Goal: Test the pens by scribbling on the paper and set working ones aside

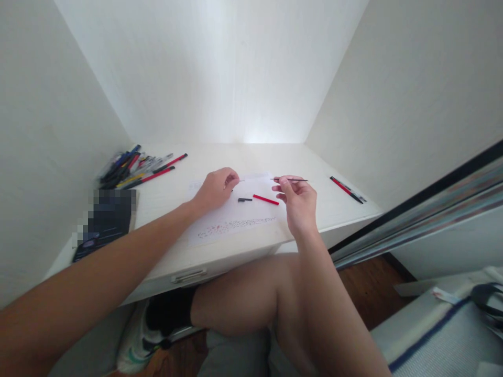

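Observation:
Over the sheet of paper, my left hand pinches finger and thumb together; a tiny pale tip sticks out, too small to name. My right hand holds a thin dark pen refill level between thumb and fingers, its pale end toward the left hand. A gap separates the two hands. Between and below them, a black pen cap and a red pen barrel lie on the paper. Small red and dark marks run along the paper's near part.
A heap of pens lies at the desk's back left, with a dark book-like object nearer. More pens rest near the right edge. Walls enclose the white desk. Below is a drawer handle.

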The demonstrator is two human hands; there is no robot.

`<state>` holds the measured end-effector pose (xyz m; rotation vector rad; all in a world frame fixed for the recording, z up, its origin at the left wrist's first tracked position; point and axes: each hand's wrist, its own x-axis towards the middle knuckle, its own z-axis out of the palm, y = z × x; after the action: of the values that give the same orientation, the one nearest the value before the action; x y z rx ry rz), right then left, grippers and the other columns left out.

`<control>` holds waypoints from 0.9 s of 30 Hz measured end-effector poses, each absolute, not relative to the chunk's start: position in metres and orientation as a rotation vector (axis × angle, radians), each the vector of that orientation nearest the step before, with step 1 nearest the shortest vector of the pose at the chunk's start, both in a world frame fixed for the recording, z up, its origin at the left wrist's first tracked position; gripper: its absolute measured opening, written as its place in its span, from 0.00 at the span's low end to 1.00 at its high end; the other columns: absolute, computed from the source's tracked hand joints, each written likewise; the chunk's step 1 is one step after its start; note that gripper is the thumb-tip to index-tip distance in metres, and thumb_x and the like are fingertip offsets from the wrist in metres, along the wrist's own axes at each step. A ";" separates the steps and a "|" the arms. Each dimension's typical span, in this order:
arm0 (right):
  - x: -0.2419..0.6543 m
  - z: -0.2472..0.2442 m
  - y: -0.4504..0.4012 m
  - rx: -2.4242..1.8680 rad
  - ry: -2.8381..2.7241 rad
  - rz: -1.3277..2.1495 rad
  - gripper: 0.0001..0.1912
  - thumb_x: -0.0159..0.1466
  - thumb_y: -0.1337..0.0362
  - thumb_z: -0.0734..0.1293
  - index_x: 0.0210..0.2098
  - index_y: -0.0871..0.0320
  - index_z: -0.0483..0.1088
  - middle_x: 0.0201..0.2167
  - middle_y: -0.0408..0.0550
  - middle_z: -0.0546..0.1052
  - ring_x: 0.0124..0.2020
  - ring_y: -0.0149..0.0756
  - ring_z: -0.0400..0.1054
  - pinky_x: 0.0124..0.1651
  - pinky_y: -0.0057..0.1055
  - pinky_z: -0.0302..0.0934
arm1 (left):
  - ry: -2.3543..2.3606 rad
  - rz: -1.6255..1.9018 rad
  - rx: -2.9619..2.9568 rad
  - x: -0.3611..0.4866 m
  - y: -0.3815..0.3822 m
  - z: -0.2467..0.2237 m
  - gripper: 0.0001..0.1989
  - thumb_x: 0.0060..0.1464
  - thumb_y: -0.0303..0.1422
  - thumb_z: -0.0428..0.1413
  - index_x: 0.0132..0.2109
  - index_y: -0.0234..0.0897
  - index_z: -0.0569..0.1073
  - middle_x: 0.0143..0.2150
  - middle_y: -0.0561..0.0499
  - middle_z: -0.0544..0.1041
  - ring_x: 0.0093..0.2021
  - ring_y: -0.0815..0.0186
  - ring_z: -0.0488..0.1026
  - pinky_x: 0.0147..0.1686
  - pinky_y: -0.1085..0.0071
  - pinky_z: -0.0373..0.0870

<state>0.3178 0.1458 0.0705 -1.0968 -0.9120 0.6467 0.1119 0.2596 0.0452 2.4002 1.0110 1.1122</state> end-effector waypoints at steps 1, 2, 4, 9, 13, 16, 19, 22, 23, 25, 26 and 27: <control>0.315 0.067 0.141 -1.086 -0.887 0.695 0.12 0.61 0.54 0.75 0.36 0.56 0.76 0.39 0.51 0.85 0.36 0.37 0.79 0.37 0.34 0.72 | 0.949 1.142 2.391 0.113 0.256 0.047 0.05 0.64 0.32 0.56 0.40 0.39 0.76 0.38 0.48 0.82 0.38 0.61 0.77 0.42 0.62 0.74; 0.312 0.063 0.136 -1.073 -0.865 0.739 0.13 0.61 0.54 0.76 0.36 0.56 0.76 0.39 0.51 0.85 0.36 0.38 0.80 0.39 0.35 0.73 | 0.879 1.169 2.396 0.115 0.252 0.049 0.05 0.64 0.33 0.57 0.40 0.39 0.77 0.38 0.49 0.82 0.38 0.62 0.77 0.42 0.63 0.75; 0.308 0.057 0.129 -1.050 -0.837 0.806 0.14 0.61 0.54 0.77 0.36 0.57 0.75 0.38 0.51 0.85 0.37 0.38 0.81 0.41 0.35 0.74 | 0.744 1.220 2.435 0.119 0.243 0.052 0.05 0.64 0.34 0.57 0.41 0.39 0.78 0.40 0.49 0.83 0.39 0.62 0.78 0.42 0.64 0.75; 0.304 0.048 0.121 -1.023 -0.812 0.888 0.14 0.62 0.53 0.77 0.37 0.56 0.74 0.38 0.50 0.86 0.39 0.40 0.83 0.42 0.35 0.75 | 0.523 1.306 2.501 0.128 0.222 0.060 0.05 0.67 0.32 0.57 0.41 0.40 0.79 0.39 0.49 0.83 0.39 0.63 0.79 0.43 0.64 0.76; 0.306 0.042 0.120 -0.987 -0.801 0.919 0.13 0.63 0.54 0.76 0.38 0.55 0.74 0.39 0.49 0.86 0.40 0.38 0.83 0.44 0.35 0.75 | 0.467 1.268 2.543 0.129 0.218 0.060 0.04 0.67 0.31 0.59 0.42 0.39 0.78 0.39 0.50 0.83 0.39 0.64 0.79 0.42 0.65 0.76; 0.307 0.040 0.119 -0.992 -0.802 0.938 0.14 0.63 0.53 0.77 0.37 0.55 0.74 0.38 0.48 0.86 0.38 0.37 0.82 0.43 0.34 0.75 | 0.453 1.264 2.591 0.129 0.218 0.058 0.04 0.67 0.32 0.59 0.43 0.40 0.79 0.39 0.51 0.83 0.38 0.65 0.79 0.41 0.66 0.76; 0.308 0.038 0.120 -1.032 -0.817 0.938 0.15 0.63 0.52 0.77 0.38 0.55 0.74 0.38 0.48 0.86 0.36 0.37 0.82 0.40 0.33 0.73 | 0.435 1.261 2.621 0.129 0.217 0.058 0.04 0.67 0.33 0.60 0.43 0.40 0.79 0.38 0.51 0.83 0.38 0.65 0.78 0.41 0.66 0.75; 0.308 0.038 0.120 -1.058 -0.838 0.934 0.14 0.63 0.52 0.76 0.38 0.54 0.74 0.40 0.48 0.86 0.35 0.36 0.81 0.39 0.33 0.72 | 0.424 1.252 2.640 0.129 0.216 0.059 0.04 0.68 0.32 0.59 0.43 0.40 0.79 0.39 0.51 0.83 0.39 0.65 0.79 0.42 0.66 0.75; 0.308 0.038 0.120 -1.066 -0.844 0.931 0.14 0.63 0.52 0.76 0.38 0.54 0.75 0.40 0.48 0.86 0.35 0.36 0.81 0.39 0.33 0.72 | 0.423 1.251 2.645 0.130 0.216 0.059 0.04 0.68 0.32 0.59 0.43 0.40 0.79 0.39 0.50 0.83 0.39 0.64 0.79 0.42 0.66 0.75; 0.309 0.039 0.120 -1.081 -0.879 0.927 0.14 0.63 0.52 0.76 0.38 0.55 0.77 0.39 0.48 0.86 0.36 0.37 0.81 0.40 0.34 0.72 | 0.422 1.250 2.651 0.130 0.215 0.059 0.04 0.68 0.31 0.59 0.43 0.40 0.80 0.39 0.51 0.83 0.39 0.65 0.79 0.41 0.66 0.75; 0.309 0.039 0.120 -1.086 -0.912 0.927 0.13 0.63 0.52 0.76 0.38 0.55 0.78 0.38 0.48 0.86 0.36 0.37 0.81 0.40 0.34 0.72 | 0.425 1.249 2.651 0.130 0.214 0.059 0.04 0.67 0.31 0.59 0.43 0.40 0.80 0.39 0.51 0.83 0.38 0.65 0.79 0.41 0.67 0.75; 0.310 0.039 0.119 -1.090 -0.949 0.926 0.13 0.63 0.52 0.77 0.37 0.55 0.80 0.37 0.48 0.86 0.36 0.37 0.80 0.39 0.34 0.71 | 0.430 1.251 2.648 0.130 0.213 0.059 0.04 0.67 0.31 0.60 0.44 0.40 0.80 0.38 0.51 0.83 0.38 0.65 0.79 0.41 0.67 0.75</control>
<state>0.3099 0.1194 0.0390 -1.0896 -0.9494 0.9260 0.1301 0.2132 0.0586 2.6478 0.4303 1.2513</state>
